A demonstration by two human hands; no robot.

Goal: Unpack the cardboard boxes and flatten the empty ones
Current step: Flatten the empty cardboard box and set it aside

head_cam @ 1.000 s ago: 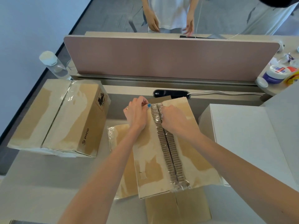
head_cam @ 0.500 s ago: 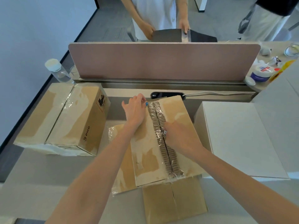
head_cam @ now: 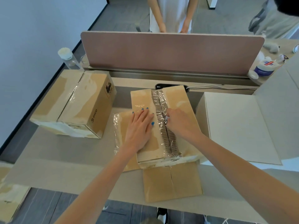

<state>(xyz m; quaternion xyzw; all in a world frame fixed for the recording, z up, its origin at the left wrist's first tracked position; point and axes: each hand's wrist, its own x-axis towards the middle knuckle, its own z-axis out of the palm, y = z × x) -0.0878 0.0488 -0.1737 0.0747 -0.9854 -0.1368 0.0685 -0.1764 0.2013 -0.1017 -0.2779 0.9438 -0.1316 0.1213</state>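
Desk [head_cam: 64, 159] beige, divider [head_cam: 169, 52] pink; left hand [head_cam: 140, 128] flat on box [head_cam: 178, 101], right hand [head_cam: 181, 125] curled at seam [head_cam: 157, 97] (grip unclear).

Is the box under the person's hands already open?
No, the box has both flaps shut, the left hand flat on top and the right hand at its taped seam.

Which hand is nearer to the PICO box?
Left. The left hand lies flat on the middle box, toward the PICO box; the right hand pinches a small tool at the taped seam, farther right.
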